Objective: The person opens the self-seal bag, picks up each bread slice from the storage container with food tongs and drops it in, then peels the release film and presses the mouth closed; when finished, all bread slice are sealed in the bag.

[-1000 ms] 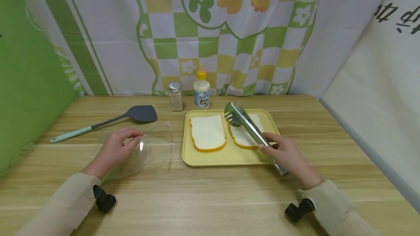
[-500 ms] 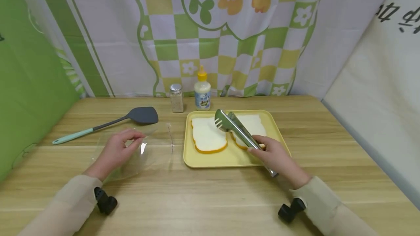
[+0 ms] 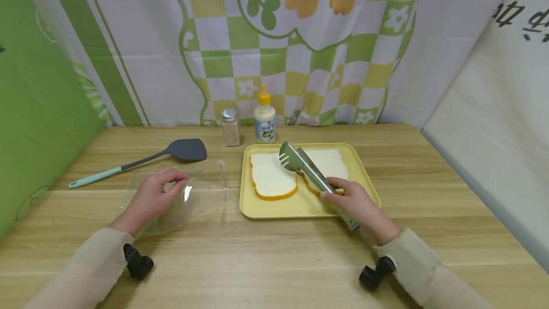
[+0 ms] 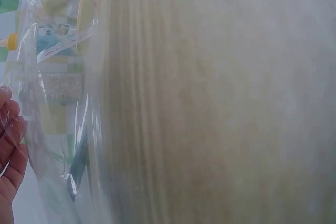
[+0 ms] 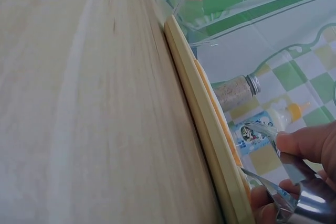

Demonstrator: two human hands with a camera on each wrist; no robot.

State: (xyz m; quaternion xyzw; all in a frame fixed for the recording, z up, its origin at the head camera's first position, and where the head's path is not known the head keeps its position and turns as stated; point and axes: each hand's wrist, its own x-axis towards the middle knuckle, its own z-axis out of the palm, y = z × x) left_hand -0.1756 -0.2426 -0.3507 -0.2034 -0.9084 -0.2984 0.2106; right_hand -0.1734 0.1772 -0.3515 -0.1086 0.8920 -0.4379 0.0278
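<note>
Tongs point(image 3: 316, 174): one, in right hand point(image 3: 355, 201); bread slices point(image 3: 272, 175): two; tray point(image 3: 296, 210): one.

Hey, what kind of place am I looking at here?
Probably a makeshift food-prep corner, perhaps staged rather than a real kitchen: what look like bread slices lie on a yellow tray, the right hand holds metal tongs, and patterned fabric hangs behind the wooden table.

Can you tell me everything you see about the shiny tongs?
The tongs look like silvery, shiny metal. They have two long arms, apart at the tips, and one end has fork-like prongs. The right hand grips them, slanted over the yellow tray. In the head view the prongs overlap the left bread slice; I can't tell if they touch.
</note>
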